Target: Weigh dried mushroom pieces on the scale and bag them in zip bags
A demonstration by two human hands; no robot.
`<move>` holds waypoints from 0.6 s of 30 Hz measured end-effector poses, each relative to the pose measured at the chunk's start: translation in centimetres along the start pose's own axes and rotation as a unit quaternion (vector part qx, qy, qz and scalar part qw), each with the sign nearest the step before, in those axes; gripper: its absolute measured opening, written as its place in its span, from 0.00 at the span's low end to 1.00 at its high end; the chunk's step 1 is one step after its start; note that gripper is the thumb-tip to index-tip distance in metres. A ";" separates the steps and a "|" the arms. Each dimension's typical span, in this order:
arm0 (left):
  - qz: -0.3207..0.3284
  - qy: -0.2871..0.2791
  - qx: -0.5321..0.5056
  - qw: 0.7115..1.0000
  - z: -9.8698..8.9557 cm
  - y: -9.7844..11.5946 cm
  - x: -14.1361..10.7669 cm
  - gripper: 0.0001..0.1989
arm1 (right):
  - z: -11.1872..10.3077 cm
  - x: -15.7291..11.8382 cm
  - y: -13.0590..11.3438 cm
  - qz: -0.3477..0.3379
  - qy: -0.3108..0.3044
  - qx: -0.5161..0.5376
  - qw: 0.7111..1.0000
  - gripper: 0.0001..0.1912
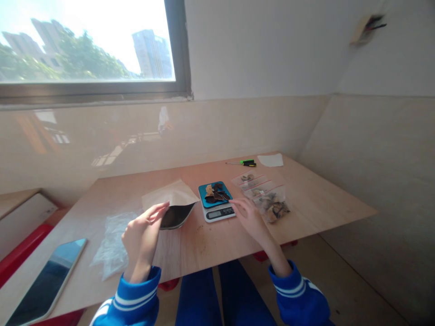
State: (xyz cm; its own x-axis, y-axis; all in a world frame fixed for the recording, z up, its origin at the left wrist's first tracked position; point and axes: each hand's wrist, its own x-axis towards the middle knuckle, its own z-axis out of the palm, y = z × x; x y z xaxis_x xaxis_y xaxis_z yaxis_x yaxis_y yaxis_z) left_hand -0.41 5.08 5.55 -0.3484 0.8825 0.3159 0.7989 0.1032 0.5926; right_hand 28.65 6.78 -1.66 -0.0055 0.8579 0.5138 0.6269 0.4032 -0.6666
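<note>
My left hand (144, 226) grips the rim of a pouch (177, 216), whose mouth gapes and shows a dark inside. To its right stands a digital kitchen scale (220, 213) with a blue platform. Dark brown and tan dried pieces (215, 194) lie heaped on that platform. My right hand (250, 217) is at the scale's right edge, fingertips pinched together at the end of a dark dried piece. Close beyond that hand, clear zip bags (272, 203) with more dried pieces lie in a row.
A sheet of tan paper (170, 192) lies behind the pouch. Crumpled clear plastic bags (113, 240) and a phone (50, 280) are at left. Two screwdrivers (248, 163) and a white sheet (271, 160) lie at the back. Crumbs dot the wooden table (316, 194) before the scale.
</note>
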 end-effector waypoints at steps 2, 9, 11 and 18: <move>-0.012 0.003 -0.006 1.000 0.1 0.1 -0.5 0.12 | -0.7 -1.4 -2.8 0.007 -0.064 0.066 0.996 0.12; -0.034 -0.006 0.028 0.999 0.6 0.4 -3.1 0.10 | 3.3 -2.6 -11.8 -0.069 -0.248 0.194 0.946 0.17; -0.031 -0.001 0.043 0.999 0.6 0.5 -3.8 0.10 | 5.7 -2.1 -12.6 -0.070 -0.233 0.190 0.951 0.18; -0.050 0.019 -0.001 0.999 1.0 0.2 -5.5 0.10 | 12.6 1.1 -12.3 -0.069 -0.294 0.071 0.951 0.16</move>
State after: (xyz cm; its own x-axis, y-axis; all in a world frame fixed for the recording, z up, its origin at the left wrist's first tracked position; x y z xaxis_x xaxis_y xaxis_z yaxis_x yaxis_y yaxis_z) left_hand 2.12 0.69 3.17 -0.4449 0.8496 0.2831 0.7578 0.1887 0.6246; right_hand 11.08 6.76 0.29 -0.5409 0.8068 0.2377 0.4782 0.5275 -0.7022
